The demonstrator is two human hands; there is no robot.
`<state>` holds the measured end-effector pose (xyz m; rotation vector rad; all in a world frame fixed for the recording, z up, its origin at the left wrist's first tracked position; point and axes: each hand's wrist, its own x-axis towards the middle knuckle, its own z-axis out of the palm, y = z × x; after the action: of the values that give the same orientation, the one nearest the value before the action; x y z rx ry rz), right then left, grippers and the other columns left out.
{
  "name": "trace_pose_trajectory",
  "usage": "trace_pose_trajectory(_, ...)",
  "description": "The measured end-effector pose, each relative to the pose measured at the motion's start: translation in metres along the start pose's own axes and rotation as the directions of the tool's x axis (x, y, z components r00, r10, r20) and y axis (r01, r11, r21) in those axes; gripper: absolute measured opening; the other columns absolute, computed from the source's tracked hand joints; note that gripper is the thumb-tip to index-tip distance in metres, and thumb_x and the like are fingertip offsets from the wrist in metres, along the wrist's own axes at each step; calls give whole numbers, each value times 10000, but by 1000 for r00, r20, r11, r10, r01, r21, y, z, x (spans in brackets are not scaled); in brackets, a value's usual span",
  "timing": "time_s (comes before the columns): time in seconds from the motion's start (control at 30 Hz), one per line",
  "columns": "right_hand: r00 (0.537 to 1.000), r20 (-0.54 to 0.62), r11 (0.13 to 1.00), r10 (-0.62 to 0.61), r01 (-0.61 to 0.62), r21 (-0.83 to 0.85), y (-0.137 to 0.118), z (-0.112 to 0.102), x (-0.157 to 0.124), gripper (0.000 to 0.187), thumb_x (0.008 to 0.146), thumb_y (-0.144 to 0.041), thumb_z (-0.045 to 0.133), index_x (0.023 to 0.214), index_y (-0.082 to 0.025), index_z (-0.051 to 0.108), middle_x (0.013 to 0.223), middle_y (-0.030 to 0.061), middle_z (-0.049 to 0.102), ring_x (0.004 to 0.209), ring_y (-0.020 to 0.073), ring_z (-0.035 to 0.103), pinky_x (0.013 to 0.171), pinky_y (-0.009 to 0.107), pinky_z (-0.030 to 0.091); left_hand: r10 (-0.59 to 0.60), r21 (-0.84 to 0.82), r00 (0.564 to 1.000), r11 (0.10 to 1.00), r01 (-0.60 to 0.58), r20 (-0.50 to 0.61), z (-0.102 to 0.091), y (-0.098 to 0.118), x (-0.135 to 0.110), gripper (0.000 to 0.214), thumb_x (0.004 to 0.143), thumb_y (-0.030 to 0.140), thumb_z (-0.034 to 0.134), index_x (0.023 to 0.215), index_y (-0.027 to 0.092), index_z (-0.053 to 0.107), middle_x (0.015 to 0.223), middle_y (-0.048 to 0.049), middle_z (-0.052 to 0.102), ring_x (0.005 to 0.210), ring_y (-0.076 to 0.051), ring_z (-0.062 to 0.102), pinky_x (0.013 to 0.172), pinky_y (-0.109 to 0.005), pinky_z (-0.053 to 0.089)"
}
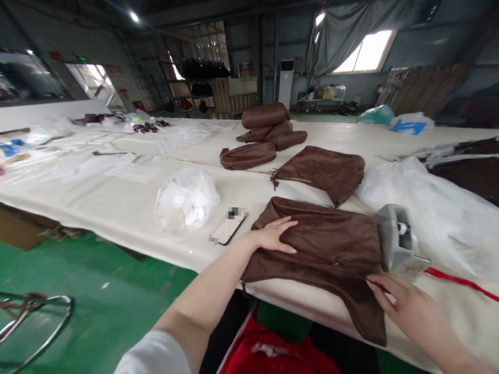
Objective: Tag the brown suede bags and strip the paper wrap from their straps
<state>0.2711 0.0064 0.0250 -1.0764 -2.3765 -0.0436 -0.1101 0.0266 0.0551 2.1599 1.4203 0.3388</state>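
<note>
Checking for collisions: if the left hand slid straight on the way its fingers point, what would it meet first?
Flat on the brown bag, the left hand points right; past the bag's cloth, it would likely meet the grey tool at its far edge first.

A long white table [120, 203] crosses a green floor [105, 280]. Far right, a bright window [365, 51] sits beside a grey curtain [343, 25]; a ceiling lamp [134, 16] glows far left.

head cam: worn on the head, looking forward and down over the worktop [120, 203]
closeness: pretty near, arm's reach
other views: just this one
</note>
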Motion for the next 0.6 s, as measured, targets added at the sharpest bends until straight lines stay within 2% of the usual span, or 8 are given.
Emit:
trace_pose_trajectory(0.07, 998, 65, 999, 24, -22, -36, 0, -10, 4, 267, 935, -388, 441, 974, -229, 653, 972, 62, 696, 834, 192, 659, 786, 320, 490, 5, 35, 996, 999, -2, -85, 9, 1, -1, 866, 748, 558, 677, 1456, 264, 276, 1561, -72, 156, 1423, -228, 176, 1156, -377, 210)
trace_pose_trajectory(0.1, 998, 45, 997, 54, -52, -51, 1, -17, 7, 255, 939, -367, 439, 973, -229, 651, 970, 59, 693, 842, 187, 657, 789, 312, 490, 5, 56, 991, 998, 3, -136, 12, 1, -2, 810, 778, 549, 648, 1448, 263, 294, 1554, -69, 187, 1416, -222, 202, 1152, -379, 224)
trace_pose_trajectory(0.2, 985, -87, 983, 149, -157, -93, 14, -39, 18, 248, 938, -338, 428, 968, -218, 643, 960, 64, 685, 855, 188, 647, 784, 305, 486, 16, 116, 952, 993, 20, -307, 23, -4, 0, 651, 853, 481, 573, 1420, 261, 342, 1518, -56, 292, 1384, -208, 288, 1142, -392, 257)
trace_pose_trajectory(0.27, 947, -189, 955, 260, -281, -95, 36, -52, 25, 256, 934, -342, 418, 985, -213, 634, 984, 68, 679, 815, 183, 642, 740, 299, 486, 40, 147, 923, 989, 18, -383, 28, -8, 1, 608, 861, 468, 558, 1402, 262, 370, 1498, -51, 333, 1362, -213, 330, 1133, -404, 280)
trace_pose_trajectory(0.33, 879, -272, 905, 393, -422, -58, 72, -58, 30, 277, 917, -360, 419, 1011, -210, 632, 1019, 73, 675, 767, 180, 637, 698, 298, 485, 62, 170, 902, 985, 12, -427, 31, -11, 2, 603, 854, 477, 561, 1389, 255, 391, 1481, -56, 364, 1341, -228, 365, 1122, -420, 306)
trace_pose_trajectory(0.4, 780, -305, 818, 547, -575, -5, 117, -57, 36, 315, 883, -376, 430, 1037, -199, 639, 1051, 89, 672, 796, 201, 638, 730, 317, 486, 81, 187, 892, 982, 5, -444, 33, -12, 3, 610, 846, 489, 566, 1380, 242, 407, 1465, -68, 389, 1324, -245, 391, 1111, -435, 328)
trace_pose_trajectory(0.5, 631, -238, 658, 738, -752, 44, 183, -45, 49, 385, 851, -347, 410, 1069, -137, 647, 1096, 150, 662, 972, 271, 621, 857, 370, 461, 91, 209, 885, 978, 7, -457, 33, -11, 3, 609, 844, 496, 562, 1373, 231, 420, 1448, -80, 413, 1309, -260, 413, 1100, -454, 349)
trace_pose_trajectory(0.6, 564, -170, 583, 808, -808, 87, 227, -27, 64, 382, 848, -308, 392, 1025, -110, 666, 1063, 175, 678, 1030, 290, 614, 877, 377, 461, 86, 228, 878, 973, 27, -472, 32, -10, 4, 596, 845, 490, 563, 1367, 235, 428, 1438, -82, 428, 1296, -266, 432, 1089, -467, 367)
